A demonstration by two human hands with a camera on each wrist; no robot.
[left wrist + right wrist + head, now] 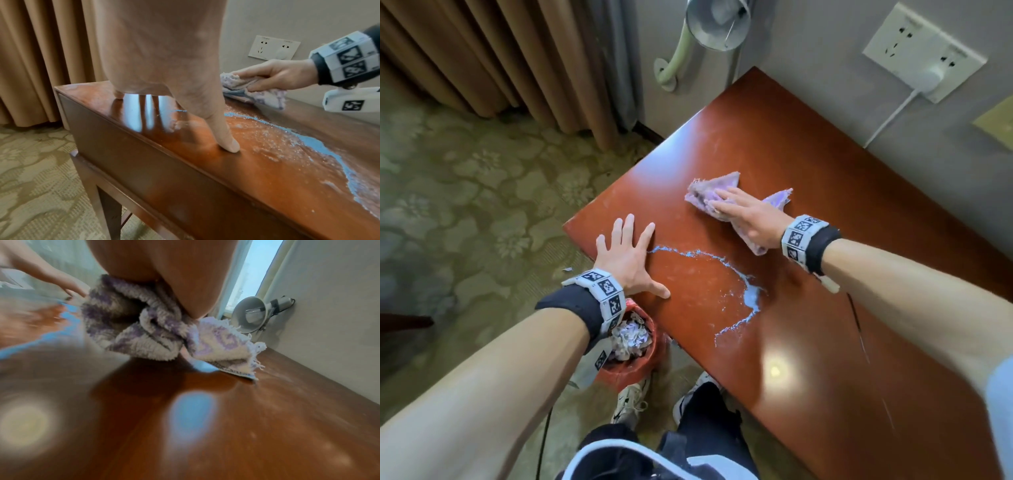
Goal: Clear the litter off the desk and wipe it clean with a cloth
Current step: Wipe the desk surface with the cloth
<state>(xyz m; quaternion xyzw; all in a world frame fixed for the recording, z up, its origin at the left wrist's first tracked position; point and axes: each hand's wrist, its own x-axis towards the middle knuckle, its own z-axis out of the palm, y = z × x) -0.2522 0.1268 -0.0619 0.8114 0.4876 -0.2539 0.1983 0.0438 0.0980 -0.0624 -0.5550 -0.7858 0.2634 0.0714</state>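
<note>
Wiping is the step in hand: the right hand (748,214) lies on the purple-and-white cloth (709,193) toward the far side of the worktop (808,359), fingers laid forward over the bunched fabric while the thumb, seen from the left wrist view, tucks a fold against the palm, so I'd call that grip closed on the cloth and pressing it down. The left hand (628,258) is spread flat near the worktop's left edge, fingers straight, grasping nothing, seemingly bracing. Between the two hands runs a thin, curling blue trail (751,298) with a thicker blob and a pale, powdery haze around it; the cloth sits apart from it, not yet touching. The litter looks dealt with: crumpled paper (628,337) fills a red bin (626,371) on the floor just beside the worktop's near-left edge. Next, I'd judge, the cloth needs drawing back toward the body across the blue trail, with firm, even pressure, and the flat left hand may have to lift clear, since the trail's end lies just beside its fingers.
</note>
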